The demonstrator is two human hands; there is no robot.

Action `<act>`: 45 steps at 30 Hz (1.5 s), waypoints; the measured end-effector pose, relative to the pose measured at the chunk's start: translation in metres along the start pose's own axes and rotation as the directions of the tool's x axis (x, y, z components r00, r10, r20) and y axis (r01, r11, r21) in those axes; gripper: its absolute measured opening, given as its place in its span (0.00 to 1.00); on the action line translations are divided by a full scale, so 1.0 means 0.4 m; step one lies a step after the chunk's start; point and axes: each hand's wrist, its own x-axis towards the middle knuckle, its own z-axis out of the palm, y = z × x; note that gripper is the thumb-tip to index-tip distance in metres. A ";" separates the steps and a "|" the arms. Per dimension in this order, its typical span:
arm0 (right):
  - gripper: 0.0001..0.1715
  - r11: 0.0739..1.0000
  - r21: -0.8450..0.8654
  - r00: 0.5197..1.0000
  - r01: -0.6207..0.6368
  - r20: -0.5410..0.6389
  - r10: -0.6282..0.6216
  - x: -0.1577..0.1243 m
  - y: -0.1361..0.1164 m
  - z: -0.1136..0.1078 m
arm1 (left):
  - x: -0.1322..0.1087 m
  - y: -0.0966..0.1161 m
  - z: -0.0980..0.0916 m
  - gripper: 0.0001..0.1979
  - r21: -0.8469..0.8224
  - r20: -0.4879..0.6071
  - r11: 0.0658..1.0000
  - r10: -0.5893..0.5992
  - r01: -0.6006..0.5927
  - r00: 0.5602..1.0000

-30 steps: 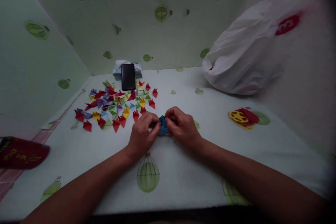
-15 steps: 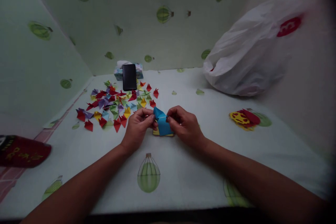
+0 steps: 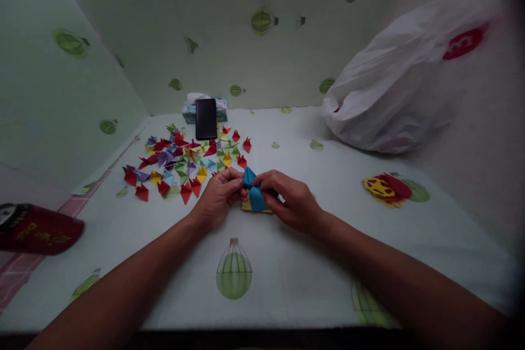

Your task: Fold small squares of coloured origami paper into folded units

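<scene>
Between my hands is a small folded piece of blue paper, its pointed top upward. My left hand pinches its left edge between thumb and fingers. From the right, my right hand grips it with bent fingertips that cover part of the fold. Just below lies a flat blue sheet on top of yellow paper, partly hidden by my fingers. Many small folded paper pieces in red, yellow, green, purple and blue are spread beyond my left hand.
A black phone leans on a tissue box at the back. A white plastic bag stands back right, with red and yellow cutouts nearer. A red can lies at the left on the patterned cloth.
My right fingers have moved left over the top of the blue fold, covering more of it. The whole view has shifted slightly, with the scene a little to the right.
</scene>
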 end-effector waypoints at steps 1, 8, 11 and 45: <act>0.09 1.000 0.010 1.000 -0.010 0.001 0.010 0.000 0.001 0.000 | 0.001 0.000 -0.001 0.08 0.004 0.012 1.000 -0.001 0.001 1.000; 0.08 0.999 -0.036 1.000 -0.007 -0.007 0.007 0.000 -0.005 0.006 | -0.005 -0.008 0.000 0.09 0.076 0.066 0.997 0.001 -0.006 0.998; 0.08 0.998 -0.062 1.000 -0.002 0.011 0.002 0.000 -0.009 0.006 | -0.007 -0.009 0.000 0.09 0.100 0.075 0.995 0.003 -0.011 0.997; 0.07 0.998 -0.028 0.997 0.059 0.058 -0.057 -0.011 -0.027 0.023 | -0.025 -0.004 0.036 0.10 0.363 -0.061 0.927 0.119 -0.089 0.991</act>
